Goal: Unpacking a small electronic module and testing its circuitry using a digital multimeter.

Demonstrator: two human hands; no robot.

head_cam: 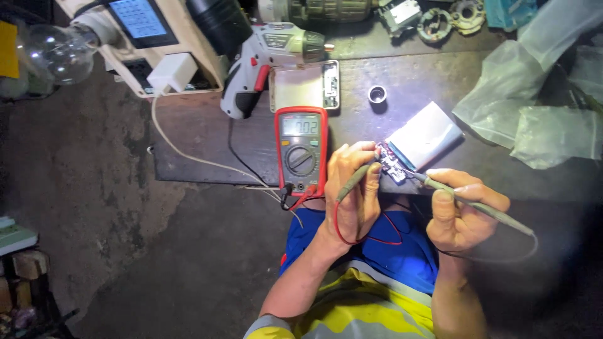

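My left hand [352, 188] grips a grey test probe with a red lead, its tip resting on a small circuit board [391, 162] at the table's front edge. My right hand [461, 210] holds a second grey probe [483, 207] with a dark lead, its tip touching the same board from the right. The board is joined to a flat silver battery pack [424, 135]. A red multimeter [301, 150] lies just left of my left hand, its display lit and both leads plugged into its bottom.
A white and red cordless screwdriver [264, 63] and a flat metal case [304, 85] lie behind the meter. A small metal ring [377, 94], clear plastic bags [534, 94], a light bulb [59, 53], a white charger [171, 72] with cable, and motor parts [440, 19] surround the dark worktop [201, 138].
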